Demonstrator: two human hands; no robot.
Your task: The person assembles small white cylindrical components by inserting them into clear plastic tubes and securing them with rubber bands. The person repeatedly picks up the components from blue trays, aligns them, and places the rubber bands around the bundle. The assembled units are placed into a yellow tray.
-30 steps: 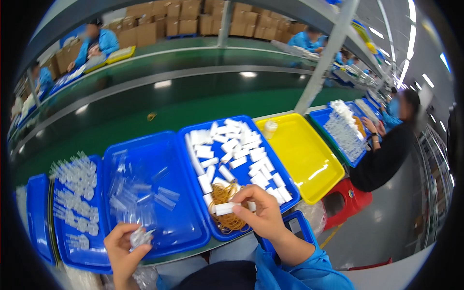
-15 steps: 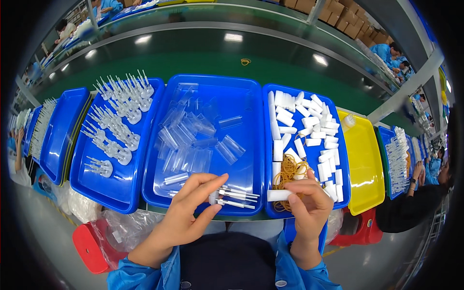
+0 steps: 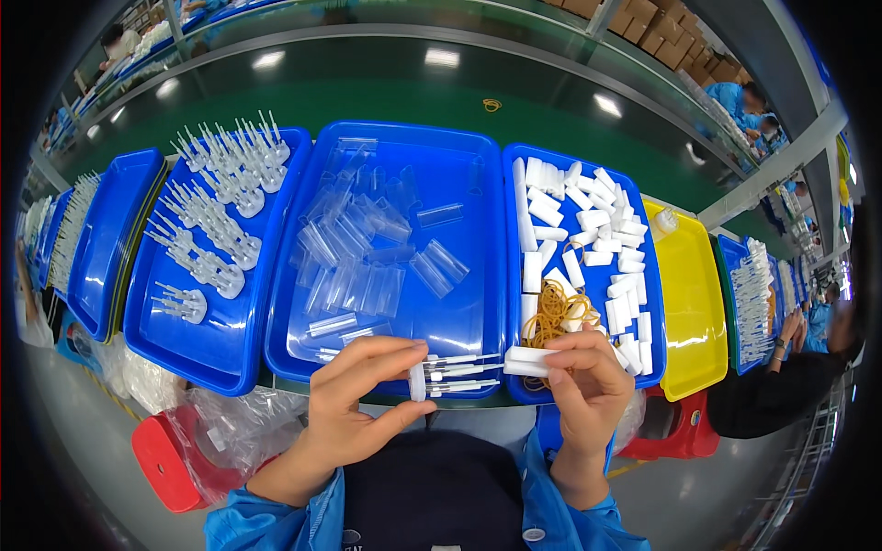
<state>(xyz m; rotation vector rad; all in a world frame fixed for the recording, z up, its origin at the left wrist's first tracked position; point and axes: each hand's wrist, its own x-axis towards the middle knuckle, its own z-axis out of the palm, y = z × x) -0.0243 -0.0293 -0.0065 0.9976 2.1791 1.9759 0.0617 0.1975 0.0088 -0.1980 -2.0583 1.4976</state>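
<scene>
Over the near edge of the blue trays, a pronged plastic piece is pinched by its round base in the left hand. A white tube is clasped in the right hand. Both parts are judged light and stiff; the thin prongs seem fragile, so the base is best gripped.

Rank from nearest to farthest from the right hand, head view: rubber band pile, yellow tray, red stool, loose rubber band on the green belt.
1. Rubber band pile: just above the right hand, in the tray of white caps.
2. Yellow tray: to its right, one tray over.
3. Red stool: lower left, past the left hand.
4. Loose rubber band: far up on the green belt.
</scene>
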